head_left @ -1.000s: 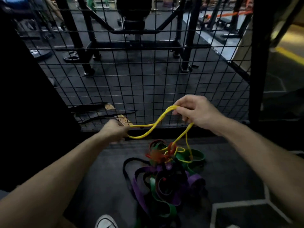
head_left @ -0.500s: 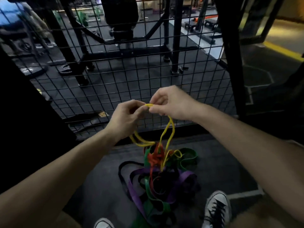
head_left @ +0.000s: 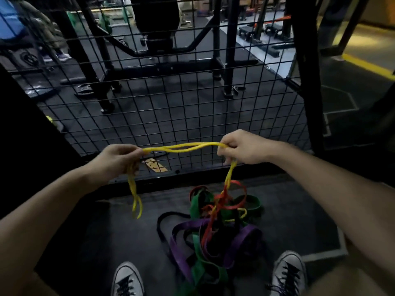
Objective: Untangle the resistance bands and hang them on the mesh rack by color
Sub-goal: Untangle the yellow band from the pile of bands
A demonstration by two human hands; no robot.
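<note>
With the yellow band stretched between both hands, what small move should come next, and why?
Probably lift the right hand to draw the yellow band up out of the pile. Its far end runs down from that hand into the red band, while the end below the left hand hangs free.

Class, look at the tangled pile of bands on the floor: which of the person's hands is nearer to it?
Right. The right hand is above the pile; the left hand is off to its left side, farther away.
</note>
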